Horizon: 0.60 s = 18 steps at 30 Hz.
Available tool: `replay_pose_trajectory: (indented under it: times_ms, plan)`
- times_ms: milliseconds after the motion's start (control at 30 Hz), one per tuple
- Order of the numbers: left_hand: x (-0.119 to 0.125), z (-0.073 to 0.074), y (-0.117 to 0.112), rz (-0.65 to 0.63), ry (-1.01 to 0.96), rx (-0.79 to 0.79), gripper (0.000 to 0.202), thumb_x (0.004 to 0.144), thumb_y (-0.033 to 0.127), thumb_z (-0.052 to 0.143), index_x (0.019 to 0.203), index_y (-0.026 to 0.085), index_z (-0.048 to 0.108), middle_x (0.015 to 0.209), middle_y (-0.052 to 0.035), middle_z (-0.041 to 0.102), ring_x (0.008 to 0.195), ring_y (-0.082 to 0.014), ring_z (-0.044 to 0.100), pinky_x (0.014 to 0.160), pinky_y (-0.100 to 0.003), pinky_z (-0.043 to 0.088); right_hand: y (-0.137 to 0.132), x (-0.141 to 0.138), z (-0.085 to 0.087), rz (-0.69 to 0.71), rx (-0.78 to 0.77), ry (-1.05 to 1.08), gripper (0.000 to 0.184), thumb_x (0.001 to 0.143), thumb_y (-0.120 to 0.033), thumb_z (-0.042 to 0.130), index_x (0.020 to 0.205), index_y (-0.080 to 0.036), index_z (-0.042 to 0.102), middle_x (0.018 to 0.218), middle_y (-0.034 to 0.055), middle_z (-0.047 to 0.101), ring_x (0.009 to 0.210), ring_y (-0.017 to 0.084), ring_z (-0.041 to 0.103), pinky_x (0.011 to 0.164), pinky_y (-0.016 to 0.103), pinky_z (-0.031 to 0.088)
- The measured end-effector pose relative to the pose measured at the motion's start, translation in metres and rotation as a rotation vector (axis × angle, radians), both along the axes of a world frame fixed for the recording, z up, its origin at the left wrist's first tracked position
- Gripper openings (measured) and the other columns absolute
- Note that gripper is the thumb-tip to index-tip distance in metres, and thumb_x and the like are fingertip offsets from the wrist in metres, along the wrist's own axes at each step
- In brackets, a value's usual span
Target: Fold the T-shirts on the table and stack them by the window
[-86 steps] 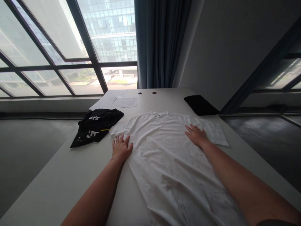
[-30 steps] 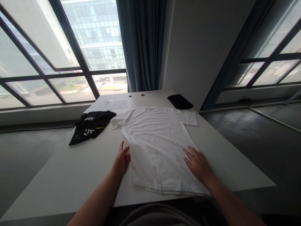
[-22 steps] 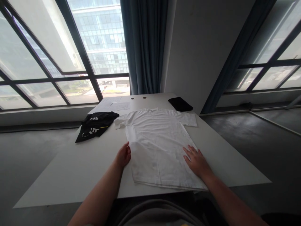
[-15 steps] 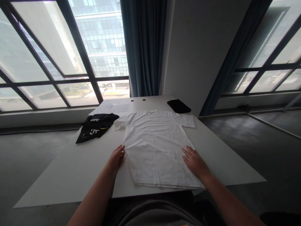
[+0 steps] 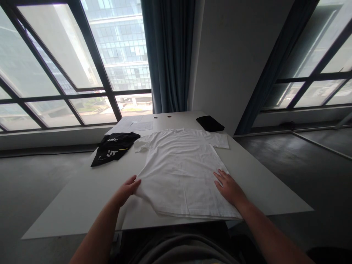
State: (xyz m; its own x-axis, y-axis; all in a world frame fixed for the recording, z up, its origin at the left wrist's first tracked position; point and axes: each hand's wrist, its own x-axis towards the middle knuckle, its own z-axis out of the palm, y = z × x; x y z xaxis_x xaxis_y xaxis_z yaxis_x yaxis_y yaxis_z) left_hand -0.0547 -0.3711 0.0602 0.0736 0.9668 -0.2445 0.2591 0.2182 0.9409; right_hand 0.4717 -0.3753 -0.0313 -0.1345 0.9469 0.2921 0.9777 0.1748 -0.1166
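A white T-shirt (image 5: pixel 181 172) lies spread on the white table (image 5: pixel 90 205), its hem along the near edge and its neck at the far side. My left hand (image 5: pixel 128 187) pinches the shirt's left side edge, and the cloth is drawn out to a point there. On the right side of the shirt, my right hand (image 5: pixel 227 187) rests palm down with its fingers spread, pressing on the fabric near the side edge. Soft creases run across the middle of the shirt.
A black garment with white lettering (image 5: pixel 117 146) lies crumpled beyond my left hand. Paper sheets (image 5: pixel 141 125) are at the far left of the table. A folded black cloth (image 5: pixel 210 123) sits at the far right. A blue curtain (image 5: pixel 169 58) hangs behind.
My left hand has moved left and a little nearer, pulling the shirt's left side outward. My right hand stays in place on the shirt.
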Motion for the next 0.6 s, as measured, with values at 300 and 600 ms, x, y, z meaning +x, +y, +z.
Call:
replay_pose_trajectory:
  times_ms: [300,600]
  plan:
    - [-0.015,-0.018,-0.032,-0.05,0.656,0.057,0.072,0.087,0.046,0.056,0.154,0.022,0.043,0.063,0.0048,0.061,0.066,-0.0217,0.065,0.069,-0.03,0.047,-0.002,0.012,-0.005,0.04,-0.011,-0.034,0.056,0.102,-0.039,0.04,0.149,-0.014,0.059,0.159,0.0187,0.048,0.146,0.033,0.047,0.119,0.053,0.04]
    - [-0.009,-0.012,-0.041,-0.15,1.061,0.038,0.036,0.093,0.039,0.054,0.124,0.033,0.071,0.096,-0.0091,0.077,0.093,-0.03,0.072,0.084,-0.039,0.049,-0.013,0.019,-0.007,0.04,-0.032,-0.059,0.056,0.101,-0.041,0.042,0.15,-0.02,0.058,0.16,0.0147,0.048,0.146,0.033,0.047,0.117,0.054,0.043]
